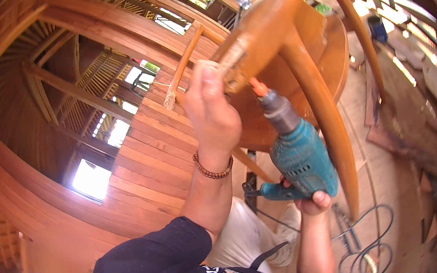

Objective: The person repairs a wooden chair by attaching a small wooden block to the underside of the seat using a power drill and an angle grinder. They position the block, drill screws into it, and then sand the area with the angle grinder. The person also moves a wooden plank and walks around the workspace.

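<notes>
A varnished orange-brown wooden chair (314, 83) with curved legs lies tipped in front of me. My left hand (214, 105), a beaded bracelet on its wrist, is closed at the chair's near end, beside a patch of rough, pale bare wood (233, 55). What its fingertips press on is partly hidden. In my right hand (307, 199) is a teal power drill (304, 156), gripped by its handle. The drill's orange tip (258, 87) points up and left, close to the chair's rough end; whether it touches the wood I cannot tell.
Reddish planks (150, 155) form a wooden surface on the left. A black cord (382, 252) lies coiled on the floor at right, near scattered boards (412, 129). A dark cup-like container (377, 29) stands at the far right. Slatted timber structure (33, 73) surrounds the left side.
</notes>
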A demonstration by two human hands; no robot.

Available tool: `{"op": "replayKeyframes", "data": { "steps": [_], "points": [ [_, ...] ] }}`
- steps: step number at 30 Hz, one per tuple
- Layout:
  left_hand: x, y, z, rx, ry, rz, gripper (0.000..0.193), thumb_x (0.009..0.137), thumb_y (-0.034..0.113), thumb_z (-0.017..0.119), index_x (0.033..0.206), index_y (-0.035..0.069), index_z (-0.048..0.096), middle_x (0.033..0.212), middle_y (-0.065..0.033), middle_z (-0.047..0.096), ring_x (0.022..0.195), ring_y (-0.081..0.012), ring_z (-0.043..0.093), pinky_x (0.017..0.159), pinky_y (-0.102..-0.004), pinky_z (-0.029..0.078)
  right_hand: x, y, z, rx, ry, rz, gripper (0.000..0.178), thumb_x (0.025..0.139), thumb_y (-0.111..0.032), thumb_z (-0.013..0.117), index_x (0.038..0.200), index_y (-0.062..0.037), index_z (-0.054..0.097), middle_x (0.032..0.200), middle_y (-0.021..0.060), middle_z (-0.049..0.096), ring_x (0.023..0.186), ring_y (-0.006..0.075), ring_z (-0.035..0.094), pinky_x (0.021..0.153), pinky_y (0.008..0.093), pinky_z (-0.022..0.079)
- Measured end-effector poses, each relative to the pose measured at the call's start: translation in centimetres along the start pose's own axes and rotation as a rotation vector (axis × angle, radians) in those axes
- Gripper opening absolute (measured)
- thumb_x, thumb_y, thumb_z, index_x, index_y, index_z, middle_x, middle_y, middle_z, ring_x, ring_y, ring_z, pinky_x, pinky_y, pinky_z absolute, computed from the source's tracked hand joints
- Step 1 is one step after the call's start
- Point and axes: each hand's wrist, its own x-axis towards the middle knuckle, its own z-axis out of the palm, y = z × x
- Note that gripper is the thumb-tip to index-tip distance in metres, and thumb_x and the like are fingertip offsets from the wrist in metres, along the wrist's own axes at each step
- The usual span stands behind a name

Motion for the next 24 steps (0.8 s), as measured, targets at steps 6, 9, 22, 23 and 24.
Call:
{"op": "replayKeyframes", "data": {
  "steps": [6, 9, 22, 23, 24],
  "points": [
    [0.2, 0.7, 0.1, -0.129, -0.052, 0.041, 0.034, 0.101, 0.028, 0.043, 0.081, 0.001, 0.050, 0.060, -0.0078, 0.045, 0.055, -0.0148, 0.044, 0.051, -0.0313, 0.037, 0.2, -0.4, 0.2, -0.073, 0.044, -0.058, 0.086, 0.064, -0.044, 0.072, 0.129, 0.0048, 0.044, 0.103, 0.0195, 0.063, 0.073, 0.0279, 0.065, 0.077, 0.0452, 0.053],
    [0.0, 0.7, -0.5, -0.155, -0.049, 0.062, 0.033, 0.101, 0.027, 0.047, 0.080, 0.001, 0.049, 0.060, -0.0072, 0.046, 0.054, -0.0141, 0.045, 0.051, -0.0311, 0.039, 0.1, 0.0, 0.7, -0.064, 0.033, -0.049, 0.085, 0.064, -0.044, 0.073, 0.129, 0.0028, 0.045, 0.105, 0.0181, 0.063, 0.074, 0.0279, 0.064, 0.078, 0.0452, 0.053],
    [0.2, 0.0, -0.4, -0.172, -0.049, 0.100, 0.033, 0.100, 0.028, 0.052, 0.078, 0.003, 0.048, 0.060, -0.0142, 0.050, 0.053, -0.0331, 0.054, 0.050, -0.0376, 0.041, 0.3, 0.4, 0.7, -0.140, 0.033, -0.124, 0.081, 0.065, -0.048, 0.069, 0.125, 0.0020, 0.047, 0.101, 0.0162, 0.062, 0.071, 0.0270, 0.062, 0.073, 0.0440, 0.052],
    [0.2, 0.0, -0.5, -0.167, -0.045, 0.105, 0.034, 0.100, 0.028, 0.051, 0.078, 0.003, 0.048, 0.060, -0.0144, 0.050, 0.054, -0.0335, 0.054, 0.050, -0.0379, 0.042, 0.3, 0.4, 0.7, -0.141, 0.026, -0.126, 0.081, 0.065, -0.049, 0.069, 0.125, 0.0019, 0.048, 0.101, 0.0160, 0.062, 0.071, 0.0267, 0.062, 0.073, 0.0435, 0.052],
    [0.3, 0.0, -0.6, -0.168, -0.045, 0.107, 0.034, 0.100, 0.028, 0.051, 0.078, 0.003, 0.048, 0.060, -0.0145, 0.050, 0.054, -0.0339, 0.054, 0.051, -0.0381, 0.042, 0.3, 0.5, 0.7, -0.145, 0.027, -0.128, 0.081, 0.065, -0.049, 0.069, 0.125, 0.0018, 0.048, 0.101, 0.0159, 0.062, 0.071, 0.0265, 0.062, 0.072, 0.0432, 0.052]
  ]
}}
